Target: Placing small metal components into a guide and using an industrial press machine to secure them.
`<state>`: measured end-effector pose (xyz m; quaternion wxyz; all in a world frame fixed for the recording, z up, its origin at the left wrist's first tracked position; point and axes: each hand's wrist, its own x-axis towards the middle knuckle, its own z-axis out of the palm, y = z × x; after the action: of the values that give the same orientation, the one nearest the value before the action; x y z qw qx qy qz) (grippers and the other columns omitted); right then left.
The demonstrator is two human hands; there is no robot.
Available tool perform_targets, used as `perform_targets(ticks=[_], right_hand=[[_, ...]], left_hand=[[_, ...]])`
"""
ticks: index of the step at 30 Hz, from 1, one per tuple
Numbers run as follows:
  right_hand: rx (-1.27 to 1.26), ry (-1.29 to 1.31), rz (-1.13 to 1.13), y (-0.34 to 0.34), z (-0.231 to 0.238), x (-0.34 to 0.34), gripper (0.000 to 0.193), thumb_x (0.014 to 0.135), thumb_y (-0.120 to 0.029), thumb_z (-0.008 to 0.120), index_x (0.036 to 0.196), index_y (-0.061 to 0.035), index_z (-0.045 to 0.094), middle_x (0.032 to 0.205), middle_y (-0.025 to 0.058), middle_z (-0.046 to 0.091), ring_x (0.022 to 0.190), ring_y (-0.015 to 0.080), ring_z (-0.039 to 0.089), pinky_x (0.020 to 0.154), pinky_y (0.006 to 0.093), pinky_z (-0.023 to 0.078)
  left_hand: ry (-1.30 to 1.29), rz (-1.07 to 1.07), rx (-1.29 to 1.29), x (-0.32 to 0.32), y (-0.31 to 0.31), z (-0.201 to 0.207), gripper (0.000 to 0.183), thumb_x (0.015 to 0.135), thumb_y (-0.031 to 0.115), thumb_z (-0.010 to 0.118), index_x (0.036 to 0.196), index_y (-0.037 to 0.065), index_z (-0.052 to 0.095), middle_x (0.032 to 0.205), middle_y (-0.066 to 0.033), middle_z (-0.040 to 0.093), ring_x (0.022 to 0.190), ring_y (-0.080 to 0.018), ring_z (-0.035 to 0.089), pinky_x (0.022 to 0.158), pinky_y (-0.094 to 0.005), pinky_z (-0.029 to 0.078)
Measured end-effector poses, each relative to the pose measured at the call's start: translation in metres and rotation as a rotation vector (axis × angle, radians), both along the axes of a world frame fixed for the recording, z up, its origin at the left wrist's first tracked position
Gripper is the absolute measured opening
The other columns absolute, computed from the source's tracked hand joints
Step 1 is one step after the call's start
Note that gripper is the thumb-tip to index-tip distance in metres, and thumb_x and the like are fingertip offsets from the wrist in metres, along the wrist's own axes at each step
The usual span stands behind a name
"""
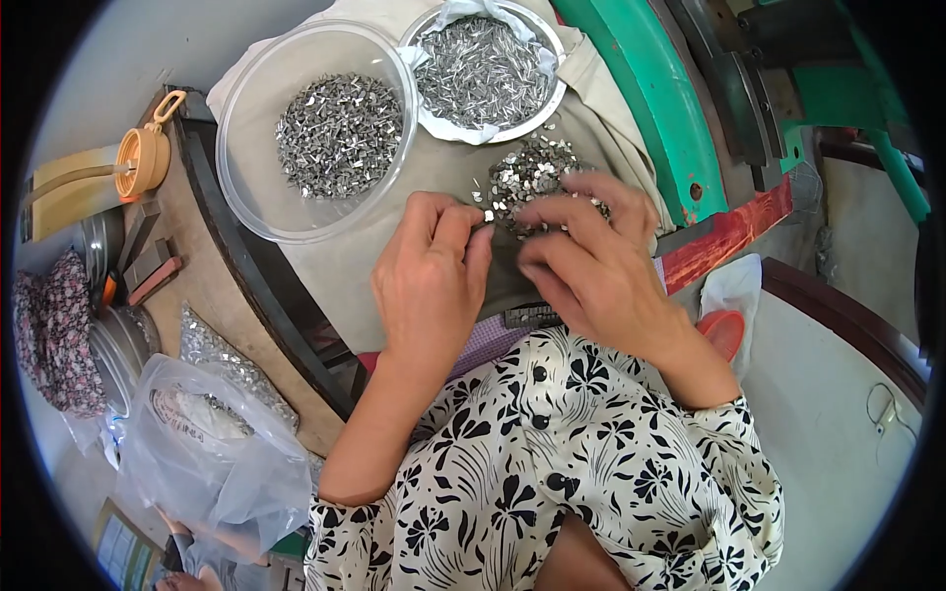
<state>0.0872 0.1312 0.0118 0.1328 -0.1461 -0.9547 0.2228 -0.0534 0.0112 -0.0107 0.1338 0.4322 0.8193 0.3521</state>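
A loose heap of small shiny metal pieces lies on the beige cloth in front of me. My left hand is closed in a pinch at the heap's left edge, with a small flat metal piece at its fingertips. Over the right side of the heap, my right hand has its fingers curved and apart, slightly blurred. Behind the hands stand a clear plastic tub holding small metal pieces and a white bowl of thin metal pins.
Green machine frame borders the cloth at the right. On the left, a wooden bench carries an orange tape measure-like case, a bag of metal pieces and a clear plastic bag. A red round dish is at the right.
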Motion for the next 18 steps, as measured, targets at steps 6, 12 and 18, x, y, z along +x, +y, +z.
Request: perform_targets(ticks=[6,12,18], right_hand=[[-0.002,-0.085,-0.026,-0.013,-0.003,0.030,0.020,0.071,-0.012,0.080,0.087,-0.0158,0.068,0.117,-0.0055,0.065,0.123,0.0292,0.048,0.100,0.0452,0.031],[-0.032,-0.031,-0.046,-0.016,-0.002,0.048,0.017,0.073,-0.016,0.080,0.087,-0.0159,0.070,0.115,-0.0055,0.065,0.121,0.0289,0.048,0.097,0.0455,0.030],[-0.025,-0.025,-0.082,-0.027,-0.005,0.056,0.020,0.070,-0.019,0.084,0.088,-0.0183,0.075,0.113,-0.0036,0.065,0.121,0.0300,0.046,0.097,0.0445,0.030]], left_hand=[[0.019,-0.039,0.023,0.003,0.003,-0.002,0.014,0.079,0.005,0.075,0.091,0.006,0.068,0.095,-0.0057,0.060,0.078,-0.0270,0.064,0.067,-0.0393,0.051],[0.008,-0.144,0.048,0.002,-0.013,0.005,0.014,0.079,0.004,0.074,0.091,0.006,0.068,0.094,-0.0057,0.060,0.080,-0.0263,0.063,0.068,-0.0393,0.051],[0.034,-0.240,0.036,0.010,-0.039,0.011,0.017,0.077,0.001,0.076,0.092,0.005,0.070,0.092,-0.0067,0.062,0.078,-0.0262,0.063,0.067,-0.0373,0.051]])
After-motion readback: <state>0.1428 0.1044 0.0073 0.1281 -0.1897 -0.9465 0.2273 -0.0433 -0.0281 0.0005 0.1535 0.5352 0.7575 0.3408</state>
